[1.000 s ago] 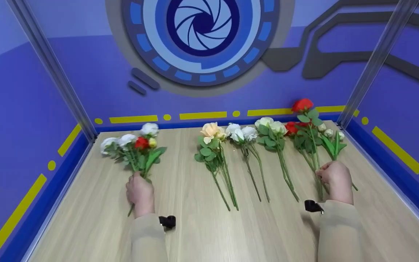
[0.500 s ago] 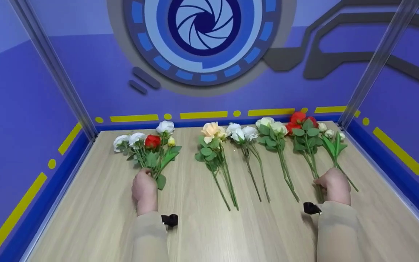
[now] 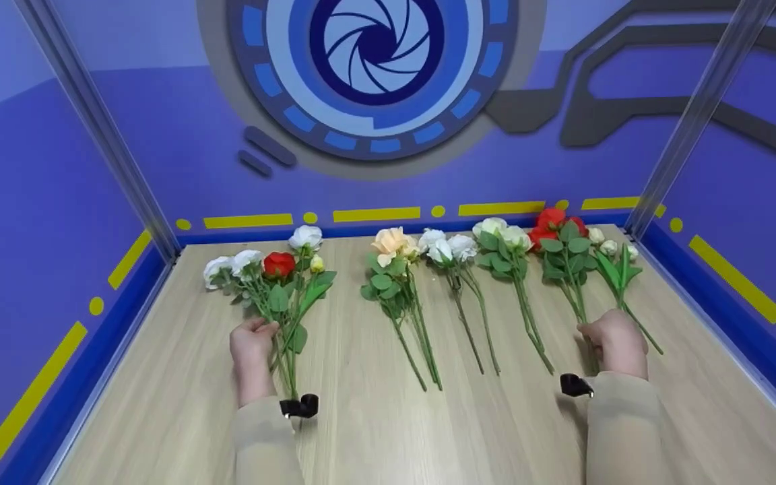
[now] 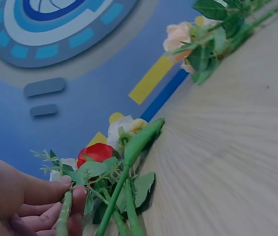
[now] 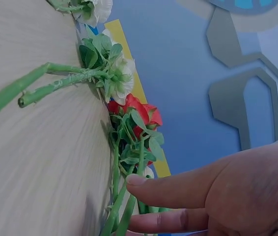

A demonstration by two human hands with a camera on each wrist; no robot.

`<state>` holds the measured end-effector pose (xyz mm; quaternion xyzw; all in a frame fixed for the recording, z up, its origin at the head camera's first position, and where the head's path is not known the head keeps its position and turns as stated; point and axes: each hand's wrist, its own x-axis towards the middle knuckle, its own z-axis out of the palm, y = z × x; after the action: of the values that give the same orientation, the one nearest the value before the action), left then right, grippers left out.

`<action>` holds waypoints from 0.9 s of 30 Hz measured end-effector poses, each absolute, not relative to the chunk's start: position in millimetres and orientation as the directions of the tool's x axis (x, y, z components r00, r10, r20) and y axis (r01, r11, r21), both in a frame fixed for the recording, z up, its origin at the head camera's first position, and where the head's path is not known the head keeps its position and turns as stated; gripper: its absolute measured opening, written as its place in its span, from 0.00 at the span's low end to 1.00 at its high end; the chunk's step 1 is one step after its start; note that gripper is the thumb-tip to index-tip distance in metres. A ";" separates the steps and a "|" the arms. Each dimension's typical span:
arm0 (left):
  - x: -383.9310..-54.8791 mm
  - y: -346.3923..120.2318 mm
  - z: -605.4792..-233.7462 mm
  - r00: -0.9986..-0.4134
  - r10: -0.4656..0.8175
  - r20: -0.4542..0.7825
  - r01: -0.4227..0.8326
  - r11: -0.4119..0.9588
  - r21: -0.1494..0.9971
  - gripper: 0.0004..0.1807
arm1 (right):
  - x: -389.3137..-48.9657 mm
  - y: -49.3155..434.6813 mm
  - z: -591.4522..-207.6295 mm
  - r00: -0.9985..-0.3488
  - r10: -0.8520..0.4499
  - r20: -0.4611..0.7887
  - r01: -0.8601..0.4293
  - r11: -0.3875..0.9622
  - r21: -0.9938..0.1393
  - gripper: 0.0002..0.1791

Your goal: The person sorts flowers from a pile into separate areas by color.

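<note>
In the head view my left hand (image 3: 253, 343) pinches the stem of a white flower (image 3: 218, 271) at the table's left; the left wrist view shows that stem (image 4: 65, 216) between thumb and fingers. Beside it lie a red rose (image 3: 279, 264), another white flower (image 3: 306, 237) and a small yellow bud (image 3: 317, 263), their stems fanned together. My right hand (image 3: 616, 342) holds stems of the red roses (image 3: 552, 228) at the table's right. In the right wrist view the thumb (image 5: 163, 191) touches a green stem (image 5: 115, 209), with fingers on its far side.
Between the hands lie peach roses (image 3: 391, 244), white flowers (image 3: 452, 248) and pale green-white roses (image 3: 504, 232). Small white buds (image 3: 608, 246) lie just right of the red roses. Blue printed panels (image 3: 374, 188) enclose the wooden table (image 3: 374, 431) at the back and sides.
The left bunch has shifted right and spread out; my left hand has moved to its left side. A raised red rose has come down beside the others under my right hand.
</note>
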<state>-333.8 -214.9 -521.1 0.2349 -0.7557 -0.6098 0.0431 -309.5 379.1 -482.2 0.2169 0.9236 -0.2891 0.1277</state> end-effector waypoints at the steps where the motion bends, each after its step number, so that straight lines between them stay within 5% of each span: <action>1: -333.9 -214.8 -520.6 -0.887 -0.403 -0.224 -0.291 0.112 0.950 0.28 | -309.6 379.0 -481.5 -0.874 0.335 -0.351 0.475 0.739 -0.478 0.26; 13: -335.9 -209.3 -516.2 -0.871 -0.454 -0.190 -0.168 -0.088 0.982 0.24 | -312.6 361.5 -470.5 -0.909 0.388 -0.151 0.408 0.759 -0.508 0.23; 27: -337.1 -182.3 -497.5 -0.874 -0.487 0.004 -0.070 0.135 0.988 0.16 | -318.7 298.5 -459.3 -0.972 0.233 0.043 0.170 0.812 -0.559 0.23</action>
<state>-337.1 -182.3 -497.5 0.1895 -0.7350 -0.6298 0.1652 -318.7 298.5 -459.3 0.1059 0.9502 -0.2878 -0.0547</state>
